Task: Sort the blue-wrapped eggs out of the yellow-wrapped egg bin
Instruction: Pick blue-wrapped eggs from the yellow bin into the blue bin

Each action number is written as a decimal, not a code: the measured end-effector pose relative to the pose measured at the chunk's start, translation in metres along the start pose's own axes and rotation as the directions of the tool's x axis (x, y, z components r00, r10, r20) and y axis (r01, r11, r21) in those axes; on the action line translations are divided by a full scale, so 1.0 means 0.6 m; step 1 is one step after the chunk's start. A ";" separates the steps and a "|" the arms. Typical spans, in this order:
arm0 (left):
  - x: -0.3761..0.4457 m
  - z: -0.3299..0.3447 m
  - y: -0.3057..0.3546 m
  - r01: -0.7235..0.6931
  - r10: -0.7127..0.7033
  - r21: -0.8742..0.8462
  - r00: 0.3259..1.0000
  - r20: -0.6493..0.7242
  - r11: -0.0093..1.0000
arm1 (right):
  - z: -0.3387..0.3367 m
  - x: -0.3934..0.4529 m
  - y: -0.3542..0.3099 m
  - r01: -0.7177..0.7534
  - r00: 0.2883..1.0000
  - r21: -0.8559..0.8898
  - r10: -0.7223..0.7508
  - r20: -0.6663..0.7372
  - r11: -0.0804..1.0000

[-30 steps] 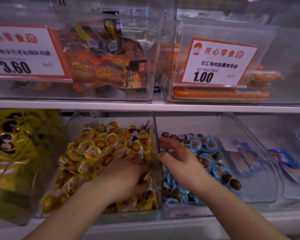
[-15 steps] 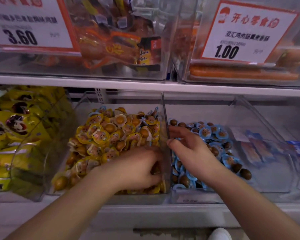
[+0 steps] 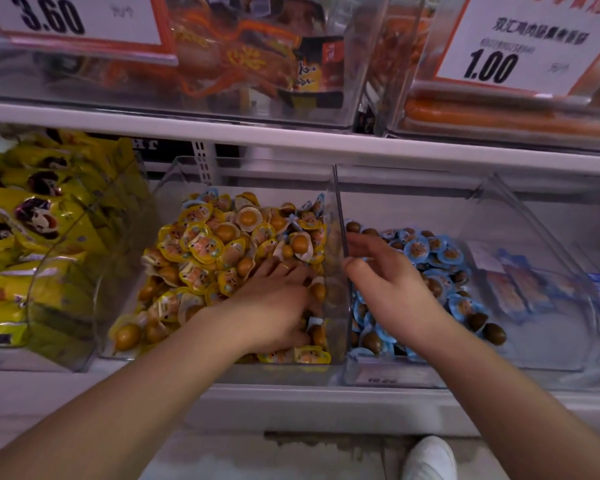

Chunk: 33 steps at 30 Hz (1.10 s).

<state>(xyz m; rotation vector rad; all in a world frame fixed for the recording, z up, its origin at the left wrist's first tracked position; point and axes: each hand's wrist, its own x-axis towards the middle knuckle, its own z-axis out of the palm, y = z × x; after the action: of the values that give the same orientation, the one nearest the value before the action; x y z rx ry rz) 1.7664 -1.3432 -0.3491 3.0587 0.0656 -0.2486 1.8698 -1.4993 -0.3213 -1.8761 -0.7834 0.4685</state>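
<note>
The yellow-wrapped egg bin (image 3: 274,181) is a clear tub heaped with yellow-wrapped eggs (image 3: 201,244). A few blue-wrapped eggs (image 3: 317,204) lie along its back and right side. My left hand (image 3: 278,303) lies palm down in the front right of this pile, fingers dug in among the eggs. A pale blue wrapper (image 3: 314,321) shows beside its thumb; whether it is held is hidden. My right hand (image 3: 388,282) hovers over the blue-wrapped egg bin (image 3: 430,209), with thumb and forefinger relaxed against the clear wall between the two bins.
Yellow snack bags (image 3: 32,220) fill the tub to the left. Flat blue packets (image 3: 520,292) lie in the tub to the right. An upper shelf (image 3: 291,140) overhangs, carrying tubs with price cards 3.60 (image 3: 52,15) and 1.00 (image 3: 490,67). A white shoe (image 3: 430,455) shows below.
The view has tilted down and come closer. My left hand has worked a little deeper into the front right of the yellow pile. My right hand has stayed by the dividing wall.
</note>
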 end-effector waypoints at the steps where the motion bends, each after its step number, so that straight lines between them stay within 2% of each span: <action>1: 0.000 0.002 0.004 -0.012 0.012 0.011 1.000 -0.006 1.000 | 0.000 0.000 -0.001 0.004 1.000 0.000 -0.004 -0.003 1.000; 4: 0.004 0.001 0.004 0.003 0.001 0.060 0.998 -0.060 0.998 | -0.002 0.001 -0.002 0.008 1.000 -0.014 -0.008 0.004 1.000; 9: -0.004 -0.021 -0.040 0.150 -0.142 0.002 0.941 -0.308 0.989 | -0.011 -0.004 0.001 0.001 0.999 -0.059 0.001 0.037 0.998; 10: -0.010 -0.025 -0.045 0.169 -0.175 -0.050 0.915 -0.363 0.984 | -0.012 -0.005 -0.001 0.011 1.000 -0.087 -0.009 0.028 0.996; 11: -0.018 -0.031 -0.046 0.171 -0.230 -0.176 0.884 -0.408 0.969 | -0.013 -0.006 -0.005 0.044 0.999 -0.129 -0.045 -0.007 0.991; 12: -0.025 -0.040 -0.043 0.148 -0.299 -0.353 0.855 -0.424 0.924 | -0.013 -0.008 -0.010 0.100 0.991 -0.180 -0.114 -0.066 0.979; 14: -0.037 -0.058 -0.024 0.008 -0.376 -0.644 0.818 -0.436 0.765 | -0.013 -0.013 -0.024 0.257 0.936 -0.270 -0.308 -0.168 0.928; 16: -0.046 -0.076 0.004 -0.132 -0.351 -0.692 0.785 -0.510 0.710 | -0.009 -0.021 -0.043 0.384 0.894 -0.285 -0.430 -0.123 0.878; 18: -0.053 -0.087 0.030 -0.205 -0.275 -0.631 0.769 -0.576 0.749 | -0.001 -0.031 -0.053 0.468 0.871 -0.267 -0.491 -0.024 0.843; 19: -0.054 -0.089 0.036 -0.197 -0.249 -0.601 0.779 -0.576 0.774 | 0.002 -0.034 -0.053 0.492 0.858 -0.262 -0.513 -0.014 0.830; 21: -0.052 -0.085 0.038 -0.113 -0.216 -0.584 0.860 -0.462 0.804 | 0.001 -0.037 -0.049 0.467 0.866 -0.225 -0.494 -0.080 0.855; 23: -0.047 -0.075 0.033 -0.018 -0.136 -0.615 0.970 -0.203 0.788 | -0.014 -0.032 -0.041 0.364 0.900 -0.163 -0.391 -0.191 0.917; 24: -0.045 -0.068 0.030 0.016 -0.075 -0.622 0.995 -0.070 0.783 | -0.024 -0.029 -0.036 0.320 0.905 -0.148 -0.348 -0.243 0.936; 27: -0.038 -0.052 0.017 0.061 0.038 -0.525 0.984 0.176 0.849 | -0.051 -0.023 -0.029 0.271 0.896 -0.083 -0.282 -0.343 0.959; 29: -0.031 -0.046 0.012 0.073 0.037 -0.448 0.972 0.231 0.891 | -0.054 -0.025 -0.025 0.266 0.896 -0.062 -0.271 -0.353 0.962; 33: 0.000 -0.030 0.025 0.003 0.071 -0.254 0.958 0.279 0.967 | -0.043 -0.024 -0.019 0.247 0.921 -0.036 -0.247 -0.301 0.968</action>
<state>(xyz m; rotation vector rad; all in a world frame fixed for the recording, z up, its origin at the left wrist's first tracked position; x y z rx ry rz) 1.7699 -1.3569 -0.3301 2.7370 0.0250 -0.6261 1.8719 -1.5232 -0.3003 -1.7607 -0.7949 0.0190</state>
